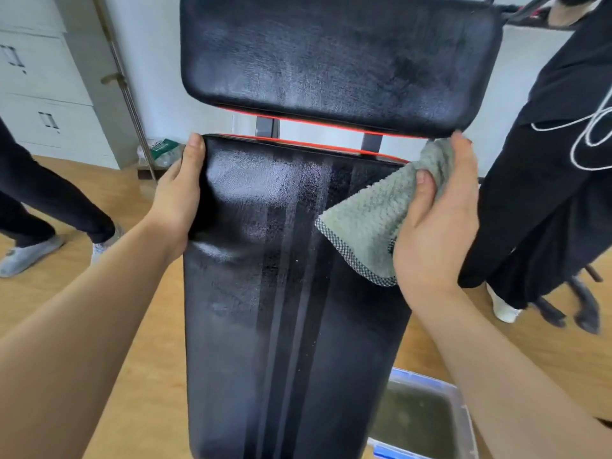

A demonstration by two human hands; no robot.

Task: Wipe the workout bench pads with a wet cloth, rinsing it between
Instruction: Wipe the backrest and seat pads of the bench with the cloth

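Note:
A long black bench pad (284, 293) runs down the middle of the view, streaked with wet stripes. Beyond it a second black pad (331, 61) tilts upward, separated by a gap with red trim. My left hand (180, 193) grips the long pad's upper left edge, thumb on top. My right hand (437, 220) holds a grey-green cloth (374, 220) against the pad's upper right corner, with one cloth corner hanging onto the pad surface.
A clear tub with murky water (417, 422) sits on the wooden floor at the lower right, beside the bench. One person in black stands close on the right (546, 160); another person's legs (39, 207) are on the left. Grey cabinets (43, 94) line the back left wall.

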